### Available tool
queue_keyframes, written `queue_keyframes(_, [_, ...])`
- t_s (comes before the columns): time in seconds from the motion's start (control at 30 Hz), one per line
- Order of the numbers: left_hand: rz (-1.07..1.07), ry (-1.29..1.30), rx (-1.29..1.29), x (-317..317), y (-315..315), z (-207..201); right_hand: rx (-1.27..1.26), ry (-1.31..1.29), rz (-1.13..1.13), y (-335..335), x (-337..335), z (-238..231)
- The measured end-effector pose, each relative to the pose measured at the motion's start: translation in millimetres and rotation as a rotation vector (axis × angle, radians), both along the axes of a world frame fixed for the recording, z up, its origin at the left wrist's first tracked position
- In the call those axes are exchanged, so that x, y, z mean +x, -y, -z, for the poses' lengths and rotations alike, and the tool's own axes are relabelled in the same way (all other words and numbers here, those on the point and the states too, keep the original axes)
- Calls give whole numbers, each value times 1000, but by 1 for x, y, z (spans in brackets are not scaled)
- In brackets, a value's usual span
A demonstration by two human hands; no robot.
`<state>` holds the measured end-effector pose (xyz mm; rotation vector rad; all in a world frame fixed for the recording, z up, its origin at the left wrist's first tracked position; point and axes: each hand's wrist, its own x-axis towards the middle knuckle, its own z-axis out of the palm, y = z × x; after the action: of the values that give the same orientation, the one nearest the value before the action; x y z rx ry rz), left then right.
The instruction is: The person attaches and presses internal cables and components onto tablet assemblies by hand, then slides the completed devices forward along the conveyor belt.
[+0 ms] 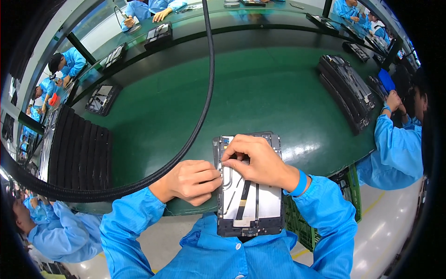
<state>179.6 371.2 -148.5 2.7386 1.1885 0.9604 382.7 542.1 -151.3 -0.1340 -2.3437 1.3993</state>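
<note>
An opened tablet (pixel 269 202), with a black frame and a silvery-white inner plate, lies in front of me and juts over the table's near edge. Dark flat cables run down its middle. My right hand (pixel 260 160) is over its upper part, thumb and forefinger pinched together at the left rim; whatever is between them is too small to name. Beside that rim, my left hand (pixel 194 181) is closed, fingers curled with the tips against the tablet's left side. What it holds, if anything, is hidden. A blue band (pixel 300 182) circles my right wrist.
A thick black cable (pixel 210 88) arcs across the view, passing near my left wrist. Stacks of black tablet frames stand at left (pixel 83 153) and right (pixel 346 88) on the green table (pixel 162 97). Another opened tablet (pixel 102 98) lies far left. A co-worker (pixel 395 149) sits at right; green crates (pixel 346 186) stand below.
</note>
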Motion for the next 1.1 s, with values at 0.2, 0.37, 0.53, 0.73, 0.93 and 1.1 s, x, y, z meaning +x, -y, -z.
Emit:
queue_keyframes(0.2, [-20,-27,-8,-9,-15,-1,-80,55,14,-4,-3,-8])
queue_keyframes(0.37, [-36,-32,-3,-17,-27,3,-234,130,64,-6,-6,-12])
queue_keyframes(0.53, [-69,22,-56,-16,-29,1,-199,145,86,-9,-9,-12])
queue_keyframes(0.73, [-148,212,-122,-13,-24,8,-119,193,85,-8,-12,-18])
queue_keyframes(0.93, [-142,216,-118,-10,-25,9,-115,239,69,-12,-13,-19])
queue_keyframes(1.1, [-154,209,-119,-11,-24,13,-161,256,64,-15,-13,-17])
